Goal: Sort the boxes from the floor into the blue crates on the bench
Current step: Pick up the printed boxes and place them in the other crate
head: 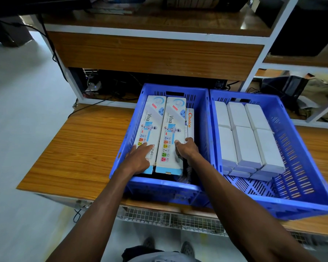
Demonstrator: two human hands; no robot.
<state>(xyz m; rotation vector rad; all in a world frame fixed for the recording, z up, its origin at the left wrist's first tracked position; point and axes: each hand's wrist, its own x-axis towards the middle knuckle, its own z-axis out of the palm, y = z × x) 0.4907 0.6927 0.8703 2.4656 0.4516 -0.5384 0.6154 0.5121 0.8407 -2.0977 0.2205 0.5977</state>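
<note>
Two blue crates stand side by side on the wooden bench. The left crate holds two long white "Viva" boxes lying flat, the left box and the right box, with a "Choice" box lower at their right. My left hand rests with straight fingers on the near end of the left Viva box. My right hand grips the right edge of the right Viva box near its near end, thumb on top. The right crate holds several plain white boxes in stacked rows.
The wooden bench runs under a shelf unit with a white frame. Cables and a power strip lie behind the left crate. A dark bag sits at the back right. Wire mesh hangs below the bench edge; grey floor lies left.
</note>
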